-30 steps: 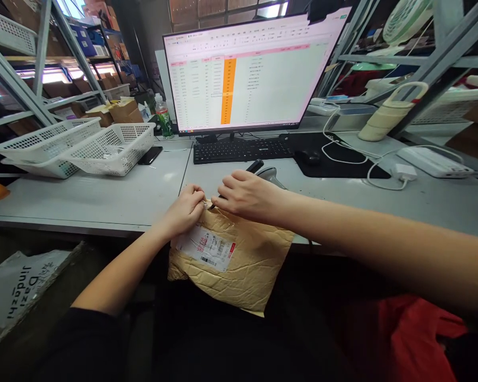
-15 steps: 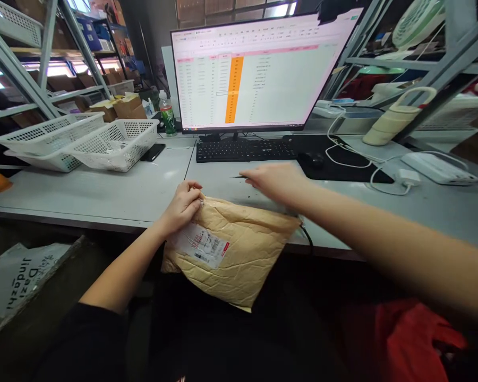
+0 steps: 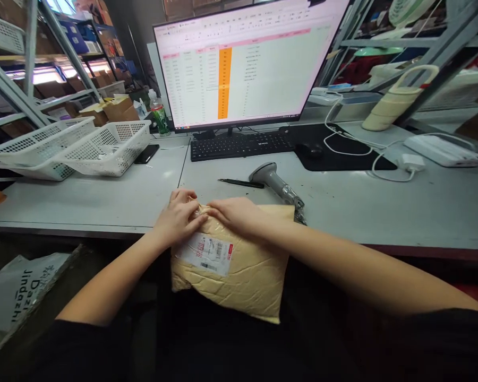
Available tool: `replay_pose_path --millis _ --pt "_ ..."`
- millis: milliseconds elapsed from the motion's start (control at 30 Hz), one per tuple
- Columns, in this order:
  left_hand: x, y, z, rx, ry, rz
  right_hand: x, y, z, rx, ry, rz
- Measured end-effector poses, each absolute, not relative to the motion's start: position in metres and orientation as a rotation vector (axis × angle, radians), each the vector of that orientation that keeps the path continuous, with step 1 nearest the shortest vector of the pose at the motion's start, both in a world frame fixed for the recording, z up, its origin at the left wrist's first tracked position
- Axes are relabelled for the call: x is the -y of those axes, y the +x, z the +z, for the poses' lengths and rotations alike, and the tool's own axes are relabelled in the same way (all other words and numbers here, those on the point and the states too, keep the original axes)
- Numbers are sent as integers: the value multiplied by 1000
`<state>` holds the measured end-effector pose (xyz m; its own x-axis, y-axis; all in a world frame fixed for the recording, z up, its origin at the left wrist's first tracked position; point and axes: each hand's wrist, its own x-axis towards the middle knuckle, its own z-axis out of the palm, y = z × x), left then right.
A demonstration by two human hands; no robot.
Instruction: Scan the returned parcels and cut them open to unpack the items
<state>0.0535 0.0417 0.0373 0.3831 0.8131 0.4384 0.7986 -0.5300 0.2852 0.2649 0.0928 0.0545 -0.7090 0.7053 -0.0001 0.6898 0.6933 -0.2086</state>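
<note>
A yellow padded mailer [image 3: 239, 281] with a white shipping label [image 3: 209, 253] leans over the desk's front edge, its lower part hanging toward my lap. My left hand [image 3: 180, 215] grips its upper left corner, fingers curled over the edge. Close beside it, my right hand [image 3: 233, 213] pinches the mailer's top edge, fingertips pressed together near the left thumb. Just beyond the mailer lie a dark pen [image 3: 241, 183] and a grey barcode scanner [image 3: 276, 184], whose handle end reaches the mailer's upper right corner.
A monitor [image 3: 247, 69] showing a spreadsheet stands behind a black keyboard [image 3: 239, 147]. White baskets [image 3: 107, 148] and a phone [image 3: 146, 154] are on the left. To the right are a mouse [image 3: 313, 150], white cables and a cream tumbler [image 3: 394, 103]. An open bin [image 3: 43, 313] is below left.
My right hand has come back from beside the pen to the mailer's top edge and now grips it. The pen and scanner are now uncovered. The view has tilted slightly.
</note>
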Motion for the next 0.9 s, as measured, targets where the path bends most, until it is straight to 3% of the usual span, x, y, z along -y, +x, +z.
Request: replay_pose_path --millis 167,367,567,900 --pt "-20 30 57 -1255 2804 623 -121 268 44 2826 -1201 161" --pt "-11 24 72 -1562 2739 403 -111 259 53 2866 -1136 120" --pt "-6 48 66 -1545 3025 113 -95 262 62 2855 -1127 22" --pt "-9 33 72 -1340 2813 127 -98 256 67 2891 -875 -128"
